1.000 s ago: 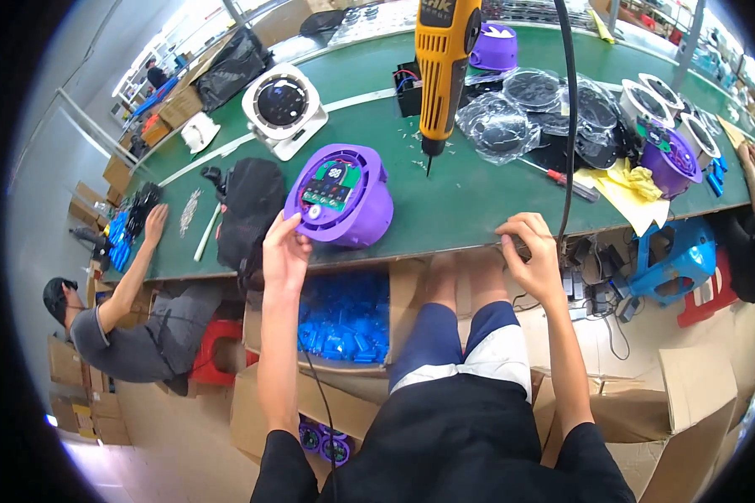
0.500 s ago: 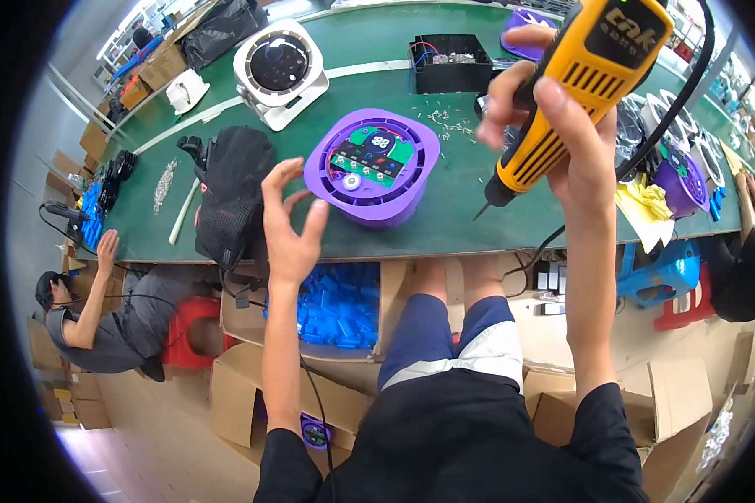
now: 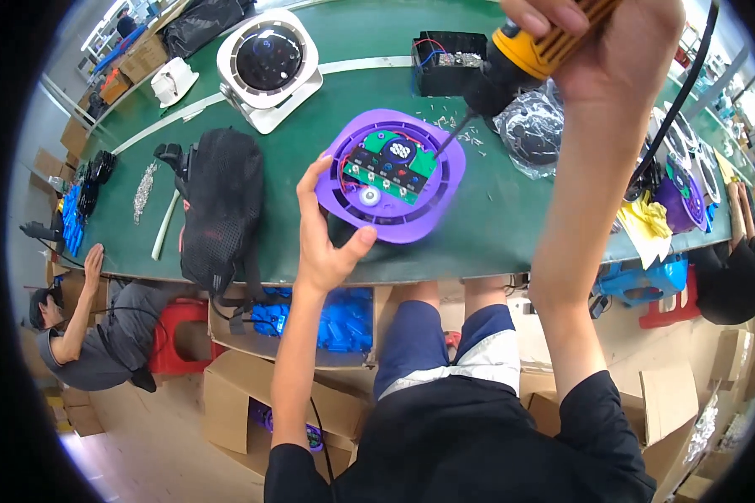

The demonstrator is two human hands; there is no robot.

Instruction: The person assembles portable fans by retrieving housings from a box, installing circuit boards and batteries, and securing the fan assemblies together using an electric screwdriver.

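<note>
A round purple housing (image 3: 394,216) with a green circuit board (image 3: 392,165) inside lies on the green table (image 3: 495,226). My left hand (image 3: 323,239) grips its near left rim, fingers curled over the edge. My right hand (image 3: 612,42) is closed around a yellow electric screwdriver (image 3: 520,59), held above the table. The screwdriver's bit (image 3: 451,134) points down at the upper right part of the board. A black cable (image 3: 671,109) runs from the tool off to the right.
A black mesh bag (image 3: 222,210) lies left of the housing. A white round device (image 3: 268,63), a black box with wires (image 3: 445,59), loose screws (image 3: 457,113) and bagged black parts (image 3: 533,130) sit behind. Another person (image 3: 84,327) sits at the left; a second person (image 3: 734,277) at the right.
My right hand brought the yellow screwdriver down so its bit reaches the board. The left hand closed on the housing's rim. The view shifted closer to the table.
</note>
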